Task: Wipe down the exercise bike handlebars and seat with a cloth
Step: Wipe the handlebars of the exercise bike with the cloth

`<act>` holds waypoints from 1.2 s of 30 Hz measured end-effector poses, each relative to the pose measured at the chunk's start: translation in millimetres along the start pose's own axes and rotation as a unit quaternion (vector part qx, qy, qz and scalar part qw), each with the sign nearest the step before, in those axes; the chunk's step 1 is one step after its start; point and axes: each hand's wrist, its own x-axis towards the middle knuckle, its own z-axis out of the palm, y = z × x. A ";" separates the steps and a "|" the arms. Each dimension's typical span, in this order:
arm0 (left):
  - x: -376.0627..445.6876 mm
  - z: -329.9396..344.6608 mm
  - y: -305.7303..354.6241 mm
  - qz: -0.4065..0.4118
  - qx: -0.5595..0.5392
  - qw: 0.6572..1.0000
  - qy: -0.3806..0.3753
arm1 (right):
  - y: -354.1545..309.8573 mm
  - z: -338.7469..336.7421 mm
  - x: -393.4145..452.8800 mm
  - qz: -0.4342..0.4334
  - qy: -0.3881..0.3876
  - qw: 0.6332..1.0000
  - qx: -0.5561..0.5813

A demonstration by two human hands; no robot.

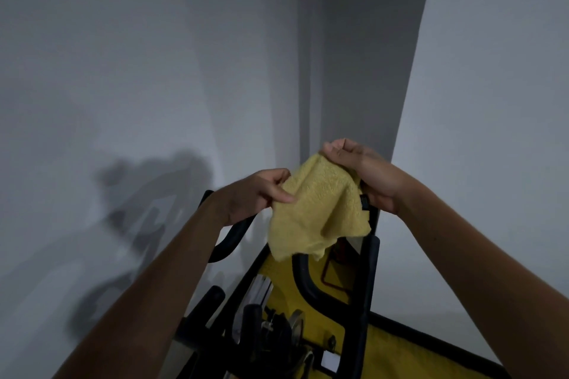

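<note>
Yellow cloth [320,209] pinched by both hands, left [261,194] and right [363,175]; no legible writing.

Cloth [320,209]: pale yellow, plain, fuzzy terry texture, no print. Bike [363,301]: black bars & tubing w/ bright yellow panels; one panel has a dark red outline mark. Metal bits near bottom: silver-grey. Wall [123,71]: flat grey-white, dark grey shadows.

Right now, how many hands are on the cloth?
2. The left hand pinches the yellow cloth at its left edge; the right hand pinches its upper right corner, higher up. The cloth hangs between them above the bike's handlebars.
</note>
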 end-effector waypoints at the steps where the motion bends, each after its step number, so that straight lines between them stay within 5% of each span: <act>1: 0.4 0.7 0.5 -0.006 -0.004 1.000 -0.014 | 0.0 -1.7 1.7 0.004 -0.020 1.000 0.011; 5: -2.0 11.7 4.2 -0.024 -0.030 0.999 -0.013 | -2.3 -5.3 8.1 0.012 -0.055 0.998 0.024; 10: -2.7 26.0 10.8 0.024 -0.092 0.990 0.101 | 28.1 -1.3 19.4 -0.024 0.172 0.983 -0.062; 12: -0.8 28.5 10.9 0.042 -0.113 0.985 0.121 | 48.0 -0.8 17.2 0.022 0.203 0.979 -0.005; 17: 8.5 29.1 6.4 0.061 -0.171 0.975 0.130 | 93.7 -0.6 -4.3 0.208 0.058 0.962 0.168; 27: 14.5 19.5 -1.6 0.042 -0.132 0.982 0.128 | 81.9 12.3 -7.9 0.067 0.040 0.993 0.084; 36: 12.4 20.6 -10.6 0.075 0.011 0.956 0.283 | 71.9 16.5 -7.9 0.003 0.147 0.983 0.105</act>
